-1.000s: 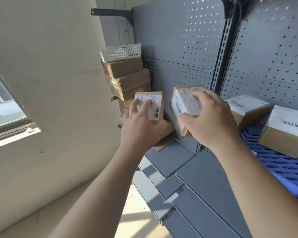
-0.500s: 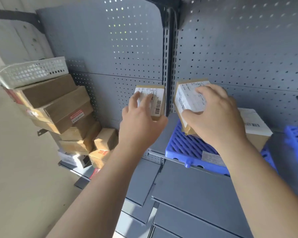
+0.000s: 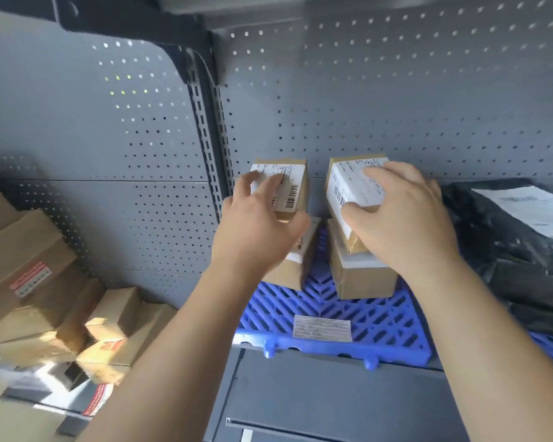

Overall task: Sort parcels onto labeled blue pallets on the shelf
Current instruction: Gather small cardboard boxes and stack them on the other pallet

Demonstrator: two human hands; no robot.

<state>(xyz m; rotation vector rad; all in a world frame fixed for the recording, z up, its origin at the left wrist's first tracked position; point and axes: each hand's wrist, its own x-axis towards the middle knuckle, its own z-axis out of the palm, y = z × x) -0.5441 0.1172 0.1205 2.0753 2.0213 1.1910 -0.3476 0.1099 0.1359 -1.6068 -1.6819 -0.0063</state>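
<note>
Left parcel (image 3: 292,186): labelled carton, gripped by left hand (image 3: 259,231). Right parcel (image 3: 348,183): gripped by right hand (image 3: 403,224). Both are held just above boxes (image 3: 364,279) stacked on the labeled blue pallet (image 3: 332,314).

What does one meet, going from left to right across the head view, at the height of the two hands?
pile of cardboard boxes → grey shelf upright → left hand holding a small parcel → right hand holding a second parcel → black mailing bag
</note>
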